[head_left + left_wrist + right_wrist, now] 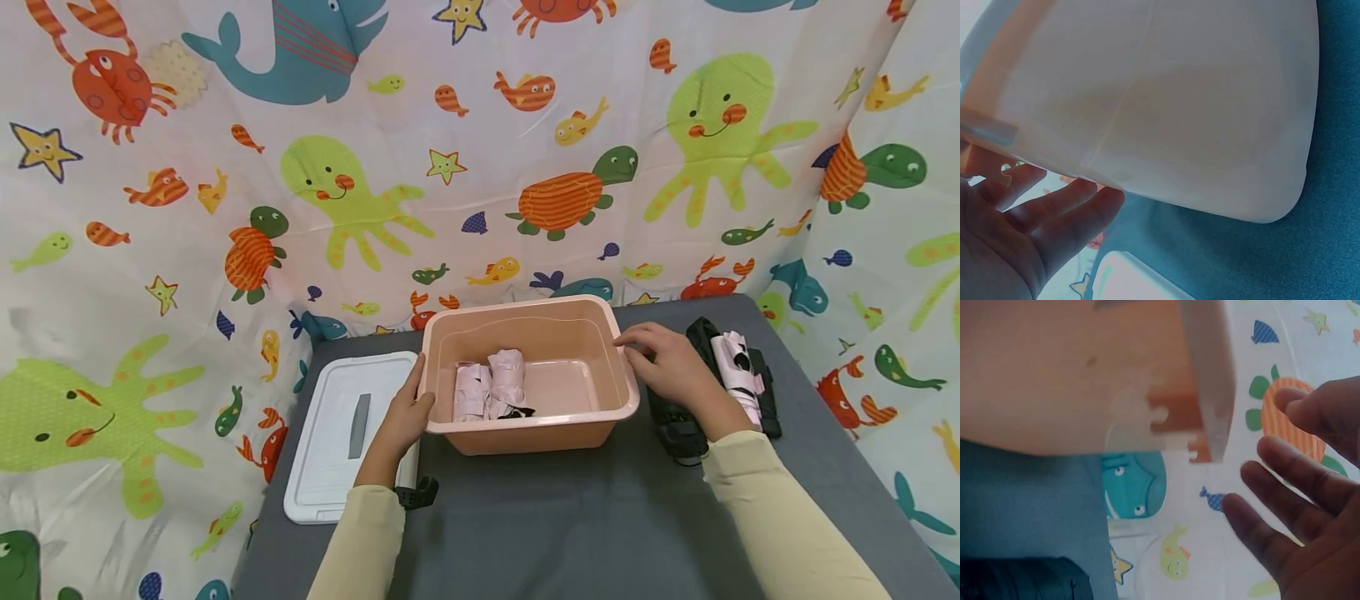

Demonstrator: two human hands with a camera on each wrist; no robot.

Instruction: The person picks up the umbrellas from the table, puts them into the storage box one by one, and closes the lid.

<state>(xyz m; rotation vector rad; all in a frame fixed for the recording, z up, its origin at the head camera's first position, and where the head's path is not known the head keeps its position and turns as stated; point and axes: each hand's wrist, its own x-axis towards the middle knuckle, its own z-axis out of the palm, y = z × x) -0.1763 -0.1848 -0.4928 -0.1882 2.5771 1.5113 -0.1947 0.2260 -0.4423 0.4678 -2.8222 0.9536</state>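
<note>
1. The pink plastic tub (585, 417), open-topped with rounded corners and a rolled rim, stands on the grey table (555, 525) between both hands.
2. Pale pink rolled cloths (491, 387) lie inside, toward its left end.
3. The left hand (401, 421) rests flat on the tub's left wall, fingers straight.
4. The right hand (667, 367) sits at the right rim, fingers relaxed, gripping nothing.

No readable text, label, brand, number or sign shows in any view
</note>
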